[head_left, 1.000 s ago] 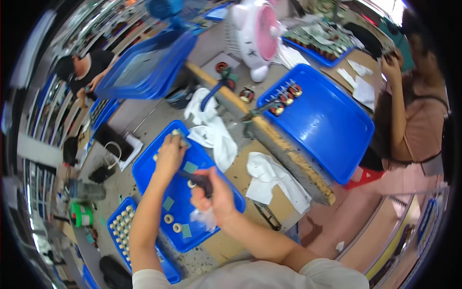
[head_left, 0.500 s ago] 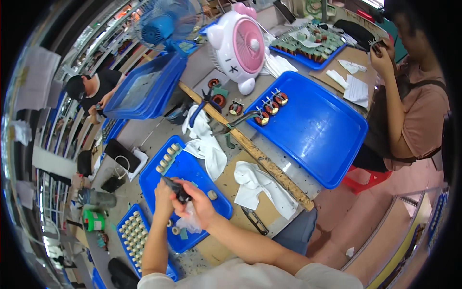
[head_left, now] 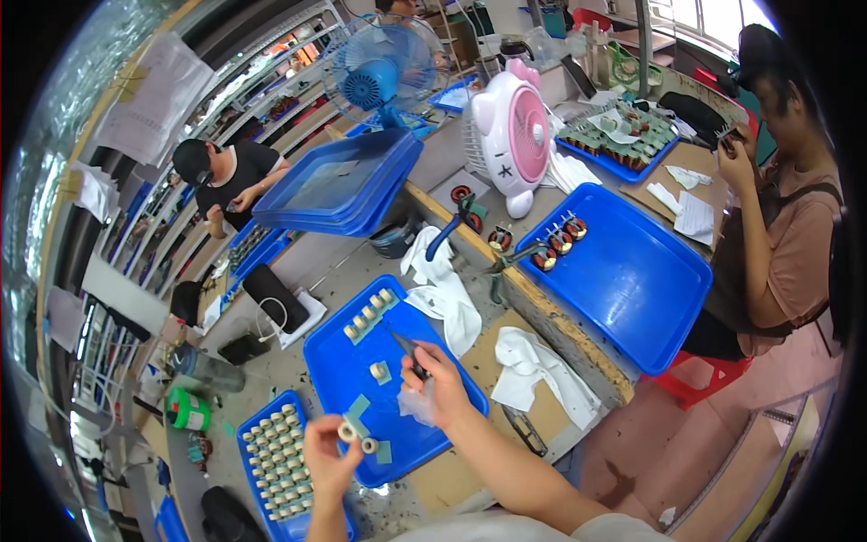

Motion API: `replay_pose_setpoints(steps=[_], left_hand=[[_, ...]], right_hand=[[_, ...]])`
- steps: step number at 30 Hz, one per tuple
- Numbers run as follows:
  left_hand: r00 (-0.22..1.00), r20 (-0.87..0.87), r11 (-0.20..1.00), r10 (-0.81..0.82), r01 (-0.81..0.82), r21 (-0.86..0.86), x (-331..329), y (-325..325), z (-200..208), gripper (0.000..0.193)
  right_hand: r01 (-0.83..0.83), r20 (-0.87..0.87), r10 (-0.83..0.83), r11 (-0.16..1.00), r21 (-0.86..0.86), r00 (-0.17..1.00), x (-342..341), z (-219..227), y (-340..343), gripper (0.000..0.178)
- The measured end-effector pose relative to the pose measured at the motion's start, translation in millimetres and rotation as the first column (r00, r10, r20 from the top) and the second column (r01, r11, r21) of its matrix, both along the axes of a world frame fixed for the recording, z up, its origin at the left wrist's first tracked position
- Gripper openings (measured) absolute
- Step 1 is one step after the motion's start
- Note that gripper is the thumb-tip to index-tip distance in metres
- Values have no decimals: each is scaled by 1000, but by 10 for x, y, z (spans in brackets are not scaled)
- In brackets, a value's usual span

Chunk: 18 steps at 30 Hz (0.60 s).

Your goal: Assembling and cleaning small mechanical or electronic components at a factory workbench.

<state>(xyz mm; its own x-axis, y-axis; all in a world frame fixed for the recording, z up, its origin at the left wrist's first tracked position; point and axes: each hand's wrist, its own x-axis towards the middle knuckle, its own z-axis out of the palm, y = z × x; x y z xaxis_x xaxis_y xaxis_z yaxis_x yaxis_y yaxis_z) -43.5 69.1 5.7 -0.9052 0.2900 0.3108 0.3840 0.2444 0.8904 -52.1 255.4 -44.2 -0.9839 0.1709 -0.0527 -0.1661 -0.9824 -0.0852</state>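
My left hand [head_left: 327,459] pinches a small cream-white ring [head_left: 348,433] near the lower left of a blue tray [head_left: 336,361]. My right hand [head_left: 441,390] is closed round a dark tool with a thin pointed tip [head_left: 406,347], held over the tray; I cannot make out its exact kind. A crumpled translucent piece of plastic [head_left: 415,405] hangs below its fingers. In the tray, several cream rings [head_left: 367,314] stand in a row on a green strip. A single ring [head_left: 377,371] lies mid-tray, and another ring [head_left: 369,445] sits beside green pieces [head_left: 385,452].
A smaller blue tray [head_left: 246,439] holds many rings at the left. Pliers [head_left: 517,258] rest by a wooden bar [head_left: 578,339], past which is a large blue tray [head_left: 623,271] with copper coils. White gloves [head_left: 537,372] lie nearby. Co-workers [head_left: 786,208] sit right and far left.
My hands have parted: the left moved down with a ring, while the right keeps the dark tool over the tray. The whole view has shifted.
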Motion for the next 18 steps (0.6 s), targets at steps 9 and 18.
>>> replay_pose_setpoints(steps=[9,18], left_hand=[[992,-96,995,-84,78,-68,671,17,-135,34],[935,-345,970,-79,-7,-241,1025,-241,-351,32]], right_hand=[[-74,39,71,995,74,997,40,49,-73,15],[-112,-8,116,973,202,993,70,77,5,17]])
